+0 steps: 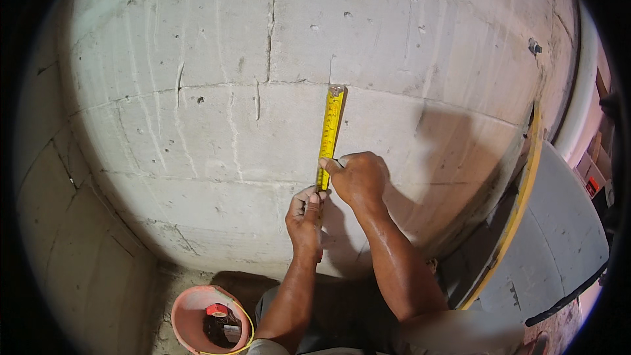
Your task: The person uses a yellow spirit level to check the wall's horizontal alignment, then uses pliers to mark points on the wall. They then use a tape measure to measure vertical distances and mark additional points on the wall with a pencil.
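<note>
A yellow tape measure blade (332,117) stands nearly upright against the grey block wall (217,128), its metal end hook at a horizontal joint between blocks. Its lower part is pinched between the thumb and fingers of my left hand (305,221); the tape's case is not visible. Just above and to the right, my right hand (360,179) is closed, with the thumb laid over the blade's edge. A small dark bit shows beside that thumb, but I cannot make out what the fingers hold.
A pink bucket (181,319) with a yellow handle stands on the floor at lower left, a red object (217,310) inside it. On the right leans a grey panel (552,223) beside a yellow-edged strip (519,213). A metal bolt (535,46) protrudes from the wall at upper right.
</note>
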A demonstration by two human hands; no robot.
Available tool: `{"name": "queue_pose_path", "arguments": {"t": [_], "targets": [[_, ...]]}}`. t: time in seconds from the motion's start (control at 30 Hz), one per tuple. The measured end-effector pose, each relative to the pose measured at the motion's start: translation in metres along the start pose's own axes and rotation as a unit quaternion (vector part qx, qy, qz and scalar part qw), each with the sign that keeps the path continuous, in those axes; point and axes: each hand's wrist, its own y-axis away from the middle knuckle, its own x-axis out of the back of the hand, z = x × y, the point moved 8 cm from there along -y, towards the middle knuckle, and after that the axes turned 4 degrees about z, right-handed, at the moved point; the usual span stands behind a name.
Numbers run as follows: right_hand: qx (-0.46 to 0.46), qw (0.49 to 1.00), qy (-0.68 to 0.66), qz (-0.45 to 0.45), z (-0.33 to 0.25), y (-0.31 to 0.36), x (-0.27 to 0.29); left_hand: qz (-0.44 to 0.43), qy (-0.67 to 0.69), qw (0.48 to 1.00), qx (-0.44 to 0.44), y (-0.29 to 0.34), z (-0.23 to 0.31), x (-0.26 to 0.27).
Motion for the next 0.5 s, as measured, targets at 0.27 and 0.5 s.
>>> {"name": "queue_pose_path", "arguments": {"t": [0.27, 0.5], "targets": [[-0.025, 1.000, 0.012, -0.009, 0.001, 0.000, 0.002, 0.002, -0.021, 0.997, -0.080, 0.003, 0.018, 0.000], [-0.014, 1.000, -0.005, -0.016, 0.001, -0.001, 0.001, -0.017, -0.054, 0.995, -0.078, 0.009, 0.024, 0.001]]}}
